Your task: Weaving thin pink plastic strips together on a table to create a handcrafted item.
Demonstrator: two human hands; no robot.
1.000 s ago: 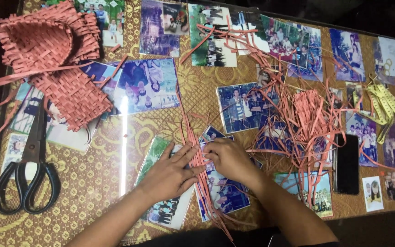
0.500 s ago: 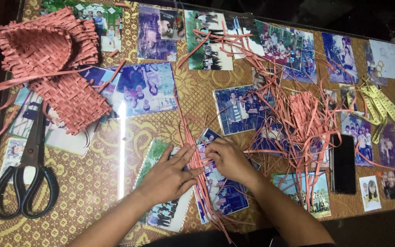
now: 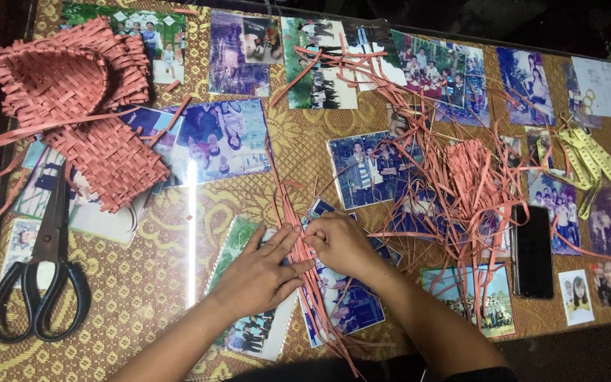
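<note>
The left hand (image 3: 259,276) lies flat, palm down, fingers spread toward the far right. The right hand (image 3: 339,242) is curled, fingertips pinched, just beside it.

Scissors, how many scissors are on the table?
1. The black-handled scissors lie at the table's left edge, below the woven pink basket piece, left of the left hand. More could hide under the pink strips.

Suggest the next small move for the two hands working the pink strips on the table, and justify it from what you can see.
Probably: the right hand lays another strip across the bundle of pink strips. The left hand lies flat, pinning those strips against the glass-topped table, and the loose pile of pink strips lies just right.
</note>
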